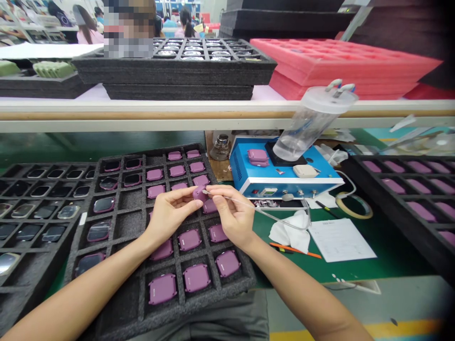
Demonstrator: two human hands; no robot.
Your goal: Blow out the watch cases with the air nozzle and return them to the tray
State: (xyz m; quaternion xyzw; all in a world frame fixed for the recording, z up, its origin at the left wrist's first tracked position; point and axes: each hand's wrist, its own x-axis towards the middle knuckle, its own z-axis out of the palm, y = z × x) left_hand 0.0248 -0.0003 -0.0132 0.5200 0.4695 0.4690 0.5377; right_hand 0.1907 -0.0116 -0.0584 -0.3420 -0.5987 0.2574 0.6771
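Between thumb and fingers, my left hand (174,208) pinches a purple watch case (199,192), turned on its side. My right hand (234,210) grips a thin dispensing needle (206,191) whose tip is at the case; whether it touches I cannot tell. A clear tube (273,219) runs from that hand toward a blue dispenser box (245,163). Below both hands lies a black foam tray (130,225) with purple cases in its right columns and dark-glass watch faces in its left ones.
Another foam tray (35,227) with watch screens lies at left, and one with purple parts (423,187) at right. A clear cylinder (302,128) stands tilted on the box. Paper (341,241), tissue (291,232) and a tape roll (355,208) lie nearby. A shelf edge (177,113) crosses above.
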